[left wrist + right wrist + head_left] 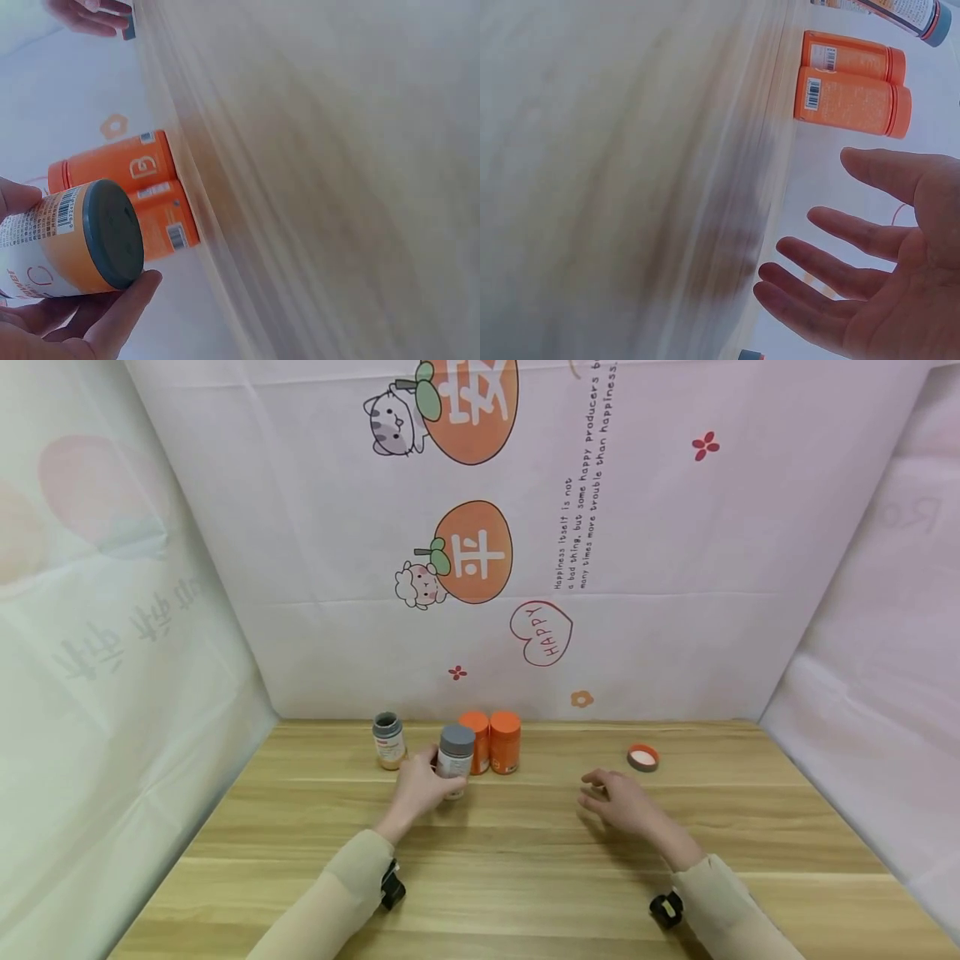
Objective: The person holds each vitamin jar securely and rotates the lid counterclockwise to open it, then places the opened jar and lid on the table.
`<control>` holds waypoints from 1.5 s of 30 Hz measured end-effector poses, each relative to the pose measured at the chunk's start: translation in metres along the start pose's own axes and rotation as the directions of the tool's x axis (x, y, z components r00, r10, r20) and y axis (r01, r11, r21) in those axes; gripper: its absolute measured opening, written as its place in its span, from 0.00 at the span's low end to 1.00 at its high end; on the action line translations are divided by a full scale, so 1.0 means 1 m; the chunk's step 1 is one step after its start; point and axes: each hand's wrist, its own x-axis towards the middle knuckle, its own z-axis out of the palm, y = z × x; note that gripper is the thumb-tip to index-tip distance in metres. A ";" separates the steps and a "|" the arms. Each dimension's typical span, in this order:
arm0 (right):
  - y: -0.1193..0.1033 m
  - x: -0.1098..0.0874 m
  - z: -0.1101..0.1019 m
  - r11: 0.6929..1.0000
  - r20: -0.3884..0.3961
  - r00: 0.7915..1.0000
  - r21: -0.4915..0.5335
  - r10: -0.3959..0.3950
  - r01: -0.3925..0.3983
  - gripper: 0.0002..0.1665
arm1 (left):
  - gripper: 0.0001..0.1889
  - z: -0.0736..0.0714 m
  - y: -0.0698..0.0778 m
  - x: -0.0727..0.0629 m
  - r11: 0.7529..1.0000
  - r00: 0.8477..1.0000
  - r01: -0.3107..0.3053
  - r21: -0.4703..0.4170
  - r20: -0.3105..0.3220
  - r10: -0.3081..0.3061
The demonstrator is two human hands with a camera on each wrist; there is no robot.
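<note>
Left hand [418, 785] grips lifted grey-capped, white-labelled plastic jar [456, 753] | right hand [627, 805] empty, fingers apart | seemingly done: open grey-necked plastic jar [389, 745] left of grip | still capped: held jar, orange cylindrical plastic jars [506, 747] right of grip

The left grip [422, 787] holds a grey-lidded jar [455, 762] near orange jars [505, 743].

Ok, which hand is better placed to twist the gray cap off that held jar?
Probably your right hand: it's empty, while your left hand holds the jar by its body, leaving the gray cap uncovered.
</note>
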 end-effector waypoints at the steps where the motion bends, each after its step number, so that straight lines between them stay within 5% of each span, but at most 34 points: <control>1: -0.001 0.000 0.000 1.000 -0.001 1.000 0.001 0.002 -0.002 0.25 | 0.22 0.001 0.001 -0.001 1.000 1.000 -0.003 0.000 0.006 0.003; 20: -0.013 -0.002 0.005 0.999 -0.011 1.000 0.026 -0.027 0.027 0.24 | 0.25 0.019 0.019 -0.008 1.000 0.994 0.009 0.021 0.109 -0.011; 35: -0.030 -0.005 0.007 0.996 -0.054 0.997 0.067 -0.051 0.054 0.27 | 0.24 0.031 0.029 -0.011 0.998 0.993 -0.019 0.064 0.116 0.011; 45: -0.038 -0.002 0.012 0.989 -0.070 0.997 0.137 -0.039 0.048 0.26 | 0.23 0.039 0.034 -0.012 1.000 0.989 -0.006 0.017 0.148 0.003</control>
